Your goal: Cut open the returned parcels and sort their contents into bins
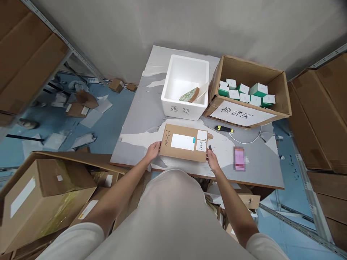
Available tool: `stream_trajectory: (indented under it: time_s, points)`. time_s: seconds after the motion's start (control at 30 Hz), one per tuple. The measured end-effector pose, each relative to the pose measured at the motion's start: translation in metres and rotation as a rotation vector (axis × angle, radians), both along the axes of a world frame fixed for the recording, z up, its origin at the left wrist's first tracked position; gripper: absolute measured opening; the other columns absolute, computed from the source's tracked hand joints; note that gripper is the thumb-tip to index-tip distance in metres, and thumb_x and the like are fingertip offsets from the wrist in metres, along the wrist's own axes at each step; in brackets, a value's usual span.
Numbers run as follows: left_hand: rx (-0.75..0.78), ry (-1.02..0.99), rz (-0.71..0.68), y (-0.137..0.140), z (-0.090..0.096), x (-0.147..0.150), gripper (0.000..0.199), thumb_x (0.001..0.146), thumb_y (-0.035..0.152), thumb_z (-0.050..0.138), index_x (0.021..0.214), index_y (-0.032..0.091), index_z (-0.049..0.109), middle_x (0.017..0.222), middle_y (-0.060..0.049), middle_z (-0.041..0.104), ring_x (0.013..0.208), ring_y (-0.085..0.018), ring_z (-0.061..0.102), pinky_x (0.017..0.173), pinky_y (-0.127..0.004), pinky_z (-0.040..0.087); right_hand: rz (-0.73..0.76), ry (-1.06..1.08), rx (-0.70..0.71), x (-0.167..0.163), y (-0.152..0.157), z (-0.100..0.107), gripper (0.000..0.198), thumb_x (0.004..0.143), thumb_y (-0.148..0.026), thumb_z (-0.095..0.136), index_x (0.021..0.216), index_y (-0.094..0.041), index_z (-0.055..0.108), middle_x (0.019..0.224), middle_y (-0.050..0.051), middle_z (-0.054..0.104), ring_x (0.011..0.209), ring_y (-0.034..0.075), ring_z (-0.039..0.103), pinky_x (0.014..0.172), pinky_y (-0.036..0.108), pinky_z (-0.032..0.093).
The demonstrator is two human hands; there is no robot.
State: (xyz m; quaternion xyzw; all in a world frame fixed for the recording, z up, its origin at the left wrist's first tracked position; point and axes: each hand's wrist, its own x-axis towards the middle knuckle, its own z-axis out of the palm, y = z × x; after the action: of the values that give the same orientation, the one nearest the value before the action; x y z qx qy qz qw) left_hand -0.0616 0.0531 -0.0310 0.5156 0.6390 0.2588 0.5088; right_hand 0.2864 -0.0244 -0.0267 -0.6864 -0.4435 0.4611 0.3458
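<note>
A flat brown cardboard box [183, 153] with white labels and handwriting lies near the front edge of the grey table. My left hand [153, 150] grips its left end, and my right hand [212, 160] holds the right end, fingers partly hidden behind the cardboard. Behind it stands a white foam box [187, 111] with a patterned piece and a pale sheet inside. A yellow and black utility knife [223, 129] lies to the right, beyond the box's far corner.
At the back right, a large open carton [249, 121] holds several green and white small boxes [258, 89]. A blurred pink item [239, 159] and a white cable [245, 142] lie on the table [260, 169]. Cartons [65, 184] stand at my left; shelving flanks both sides.
</note>
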Motion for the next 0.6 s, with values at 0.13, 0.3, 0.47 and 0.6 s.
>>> stream_trajectory:
  time_s: [0.13,0.3,0.47,0.6]
  points:
    - [-0.024,-0.116,-0.035,-0.014,-0.017,-0.014,0.057,0.073,0.048,0.055,0.116,0.012,0.06,0.115,-0.015,0.065,0.098,-0.023,0.065,0.09,-0.039,0.049,-0.045,0.08,-0.026,0.005,-0.024,-0.018,0.055,0.079,-0.045,0.053,0.127,-0.019,0.051,0.129,0.015,0.056,0.111,0.025,0.058,0.092,0.043,0.047]
    - [-0.034,-0.262,-0.145,-0.033,-0.024,-0.012,0.056,0.061,0.034,0.068,0.114,0.017,0.062,0.115,-0.012,0.066,0.108,-0.028,0.061,0.099,-0.044,0.044,0.071,0.101,-0.025,-0.007,-0.036,-0.018,0.068,0.069,-0.03,0.067,0.133,-0.026,0.045,0.131,0.01,0.056,0.114,0.023,0.056,0.098,0.043,0.044]
    - [0.004,-0.226,-0.135,-0.035,-0.008,-0.005,0.051,0.068,0.043,0.064,0.111,0.016,0.061,0.11,-0.011,0.066,0.107,-0.026,0.06,0.093,-0.041,0.047,0.081,0.077,0.052,-0.014,-0.031,-0.002,0.05,0.078,-0.04,0.059,0.125,-0.023,0.05,0.123,0.011,0.058,0.11,0.023,0.057,0.092,0.041,0.048]
    - [0.181,0.038,-0.155,-0.021,0.029,-0.006,0.041,0.078,0.05,0.053,0.098,0.016,0.063,0.104,-0.01,0.064,0.096,-0.022,0.059,0.078,-0.032,0.049,0.093,-0.191,0.122,-0.006,-0.013,0.028,0.038,0.086,-0.05,0.045,0.105,-0.02,0.057,0.103,0.011,0.06,0.094,0.023,0.057,0.08,0.038,0.05]
